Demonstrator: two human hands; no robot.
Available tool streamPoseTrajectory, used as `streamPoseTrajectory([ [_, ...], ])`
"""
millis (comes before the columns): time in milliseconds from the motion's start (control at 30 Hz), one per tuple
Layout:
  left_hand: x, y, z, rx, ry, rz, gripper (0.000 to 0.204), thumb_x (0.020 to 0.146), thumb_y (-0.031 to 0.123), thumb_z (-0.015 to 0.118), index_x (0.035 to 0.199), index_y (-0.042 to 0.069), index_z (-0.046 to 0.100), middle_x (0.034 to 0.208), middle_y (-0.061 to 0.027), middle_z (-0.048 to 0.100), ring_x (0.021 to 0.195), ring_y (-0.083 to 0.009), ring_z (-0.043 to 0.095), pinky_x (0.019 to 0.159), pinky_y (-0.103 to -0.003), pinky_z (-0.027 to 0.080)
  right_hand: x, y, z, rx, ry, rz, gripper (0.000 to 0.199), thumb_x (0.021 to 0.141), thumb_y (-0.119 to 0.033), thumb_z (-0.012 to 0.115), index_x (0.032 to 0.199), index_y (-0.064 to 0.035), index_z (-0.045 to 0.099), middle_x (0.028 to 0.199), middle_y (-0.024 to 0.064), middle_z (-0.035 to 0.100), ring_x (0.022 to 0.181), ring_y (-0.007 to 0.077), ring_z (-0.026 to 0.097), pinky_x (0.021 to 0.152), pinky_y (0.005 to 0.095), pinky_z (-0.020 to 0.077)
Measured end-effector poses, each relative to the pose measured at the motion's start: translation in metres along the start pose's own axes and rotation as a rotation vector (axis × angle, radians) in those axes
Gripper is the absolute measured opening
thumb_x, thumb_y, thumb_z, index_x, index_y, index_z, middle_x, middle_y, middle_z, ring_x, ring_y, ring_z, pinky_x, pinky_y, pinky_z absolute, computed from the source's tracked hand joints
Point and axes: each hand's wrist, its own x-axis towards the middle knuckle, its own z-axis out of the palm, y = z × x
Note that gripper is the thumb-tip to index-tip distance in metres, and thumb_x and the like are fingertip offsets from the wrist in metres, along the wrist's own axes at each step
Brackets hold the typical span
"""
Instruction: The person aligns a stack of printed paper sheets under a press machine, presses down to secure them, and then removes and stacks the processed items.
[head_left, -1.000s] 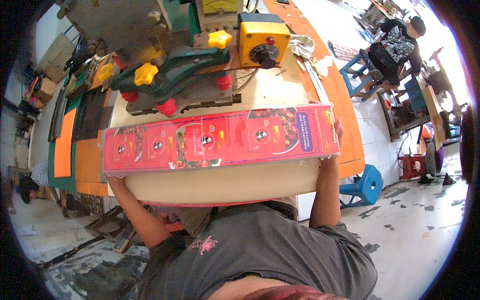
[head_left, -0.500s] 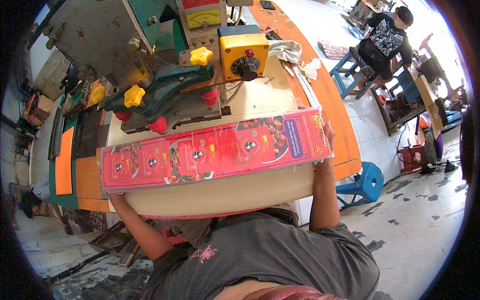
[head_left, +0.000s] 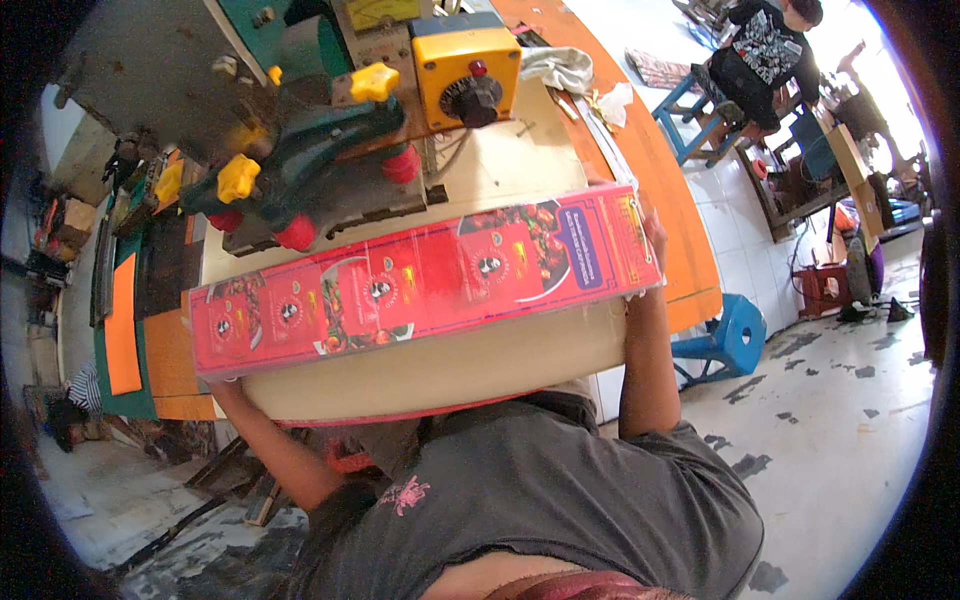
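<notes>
I hold a thick stack of long red printed cardboard sheets (head_left: 420, 285), its cream cut edge (head_left: 440, 365) turned toward me. My left hand (head_left: 222, 388) grips the stack's left end from below and is mostly hidden under it. At the right end, my right hand (head_left: 652, 235) wraps around the edge, only its fingers and wrist showing. The stack hovers over the front of a beige work surface (head_left: 510, 165), just before a green machine (head_left: 300, 160) with yellow and red knobs.
A yellow control box (head_left: 465, 70) with a black dial sits behind the stack. An orange table (head_left: 660, 190) runs along the right, with a cloth (head_left: 560, 68) on it. A blue stool (head_left: 735, 335) stands on the floor. Another person (head_left: 765, 50) sits at the far right.
The view has closed in on the machine. The stack has tilted, with its right end higher and its left end lower. Both hands keep their hold.
</notes>
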Motion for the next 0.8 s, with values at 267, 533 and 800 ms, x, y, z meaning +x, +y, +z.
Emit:
streamPoseTrajectory([
  [267,-0.003,0.002,-0.004,0.003,0.005,-0.001,0.067,0.109,0.055,0.031,0.149,0.002,0.043,0.150,-0.0185,0.051,0.138,-0.0332,0.050,0.117,-0.050,0.041,0.000,0.003,-0.004,0.041,0.026,-0.007,0.082,0.097,-0.058,0.055,0.146,0.0077,0.044,0.131,0.0202,0.063,0.114,0.0249,0.067,0.096,0.0380,0.0577],
  [533,0.002,0.005,0.005,-0.021,-0.014,0.010,0.067,0.109,0.055,0.031,0.148,0.002,0.044,0.150,-0.0188,0.052,0.137,-0.0332,0.051,0.117,-0.050,0.041,-0.003,0.008,-0.020,0.119,0.017,0.023,0.080,0.101,-0.057,0.046,0.147,0.0079,0.042,0.135,0.0212,0.061,0.118,0.0248,0.065,0.099,0.0373,0.0558],
  [800,-0.005,0.008,0.019,-0.037,-0.018,0.014,0.068,0.109,0.055,0.030,0.147,0.001,0.045,0.149,-0.0192,0.052,0.137,-0.0332,0.051,0.117,-0.050,0.041,-0.006,0.009,-0.033,0.014,-0.016,-0.004,0.083,0.103,-0.060,0.043,0.151,0.0074,0.037,0.141,0.0190,0.057,0.117,0.0225,0.064,0.099,0.0361,0.0551],
])
